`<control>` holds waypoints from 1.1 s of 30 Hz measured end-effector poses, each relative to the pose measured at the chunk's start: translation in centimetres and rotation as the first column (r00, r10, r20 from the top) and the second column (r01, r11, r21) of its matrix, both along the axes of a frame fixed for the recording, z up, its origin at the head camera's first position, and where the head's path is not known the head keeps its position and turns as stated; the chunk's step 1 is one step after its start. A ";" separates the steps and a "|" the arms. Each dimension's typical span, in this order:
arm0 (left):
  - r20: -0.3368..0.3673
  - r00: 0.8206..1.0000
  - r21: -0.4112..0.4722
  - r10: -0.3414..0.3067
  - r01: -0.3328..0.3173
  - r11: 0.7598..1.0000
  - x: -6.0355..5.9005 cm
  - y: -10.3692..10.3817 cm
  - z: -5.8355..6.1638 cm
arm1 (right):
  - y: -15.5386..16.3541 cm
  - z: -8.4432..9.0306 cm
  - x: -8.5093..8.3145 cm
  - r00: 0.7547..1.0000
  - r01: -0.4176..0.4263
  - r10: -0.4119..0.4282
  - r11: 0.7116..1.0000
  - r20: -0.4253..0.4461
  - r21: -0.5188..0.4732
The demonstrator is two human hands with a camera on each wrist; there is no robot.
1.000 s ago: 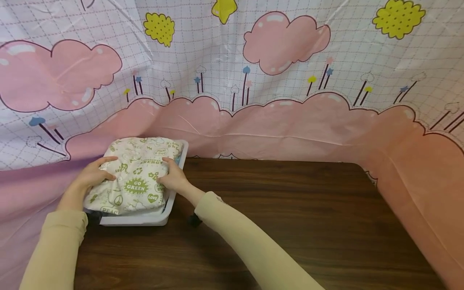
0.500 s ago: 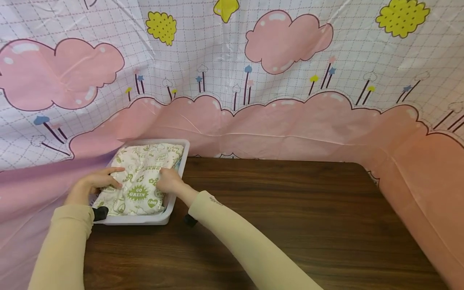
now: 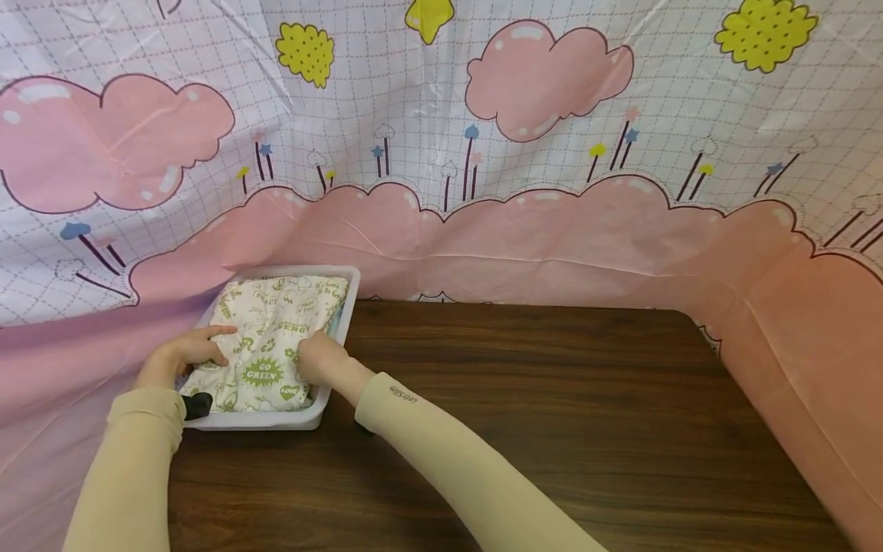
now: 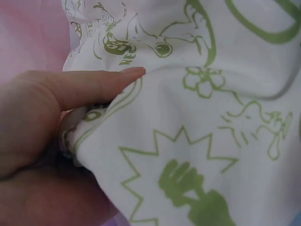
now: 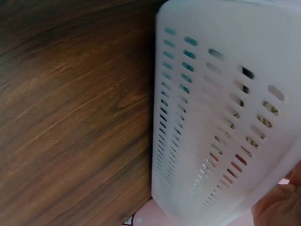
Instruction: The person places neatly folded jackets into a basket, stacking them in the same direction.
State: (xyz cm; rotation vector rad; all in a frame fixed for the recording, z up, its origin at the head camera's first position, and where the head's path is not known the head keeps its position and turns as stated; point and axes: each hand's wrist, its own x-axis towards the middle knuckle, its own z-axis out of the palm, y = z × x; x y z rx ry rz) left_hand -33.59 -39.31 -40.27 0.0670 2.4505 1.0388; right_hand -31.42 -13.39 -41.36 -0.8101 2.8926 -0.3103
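A folded white cloth (image 3: 258,326) with green prints lies in a white plastic basket (image 3: 276,419) on the left of the table. My left hand (image 3: 186,354) grips its left side. In the left wrist view, one digit lies on top of the cloth (image 4: 188,117) and the rest of the hand goes beneath its folded edge. At the opposite side, my right hand (image 3: 324,360) holds the cloth's edge just inside the basket's right wall, its fingertips hidden. The right wrist view shows the slotted outer wall of the basket (image 5: 207,23), with part of the right hand (image 5: 280,205) beyond the rim.
The dark wooden table (image 3: 538,414) extends right of the basket. A printed curtain (image 3: 428,245) with pink clouds hangs behind and along both sides, close to the basket's back and left. Bluish material (image 3: 336,322) shows beside the cloth at the basket's right wall.
The cloth has gone down from above the rim into the basket, uncovering the back rim. Both hands have moved down with it, the left also slightly right.
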 end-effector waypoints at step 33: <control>-0.237 0.972 -0.195 -0.006 -0.041 0.980 3.0 3.6 5.2 | 4.2 2.0 1.6 0.996 0.072 -0.082 0.961 -0.028 -0.267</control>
